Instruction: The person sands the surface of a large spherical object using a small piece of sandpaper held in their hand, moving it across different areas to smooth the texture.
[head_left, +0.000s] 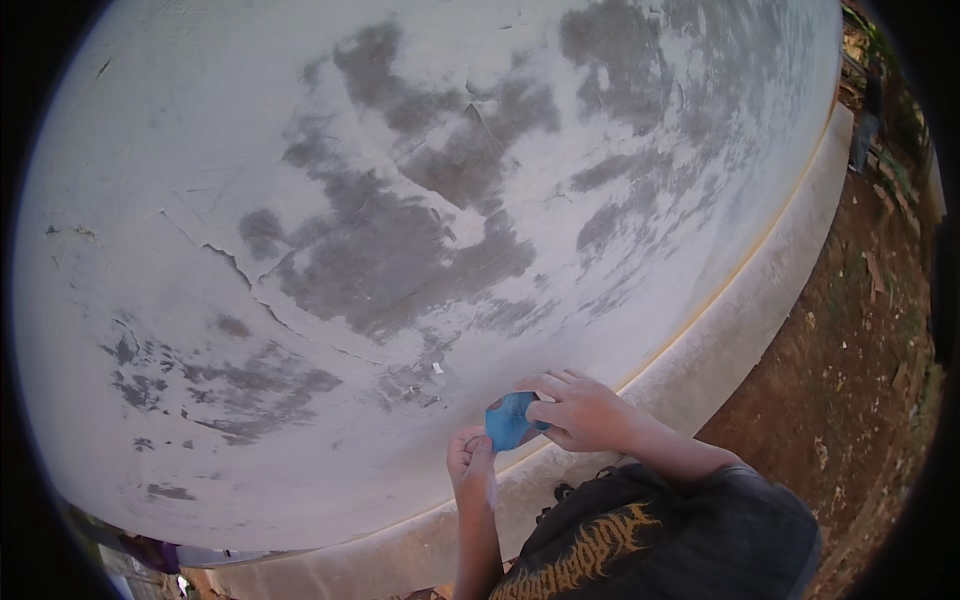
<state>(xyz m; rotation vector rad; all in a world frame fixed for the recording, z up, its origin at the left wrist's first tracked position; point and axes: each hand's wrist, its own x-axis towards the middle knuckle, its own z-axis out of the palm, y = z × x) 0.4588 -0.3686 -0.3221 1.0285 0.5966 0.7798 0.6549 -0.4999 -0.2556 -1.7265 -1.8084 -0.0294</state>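
Observation:
A small blue sheet (508, 421), which looks like sandpaper, is between my two hands in front of a painted wall (420, 150). My left hand (474, 459) pinches its lower left corner between thumb and fingers. Curled around its right side, my right hand (579, 411) hides part of the sheet. Pale dust shows on my hands. The wall is white with large grey worn patches (367, 259), cracks and flaking paint (229, 262). Both hands are in front of its lower part, and I cannot tell whether the sheet touches it.
A pale ledge (720, 375) runs along the wall's foot, with a yellowish line (716, 298) where they meet. Brown earth (817, 375) with scattered debris lies to the right. Something purple (154, 553) shows at the lower left, too small to make out.

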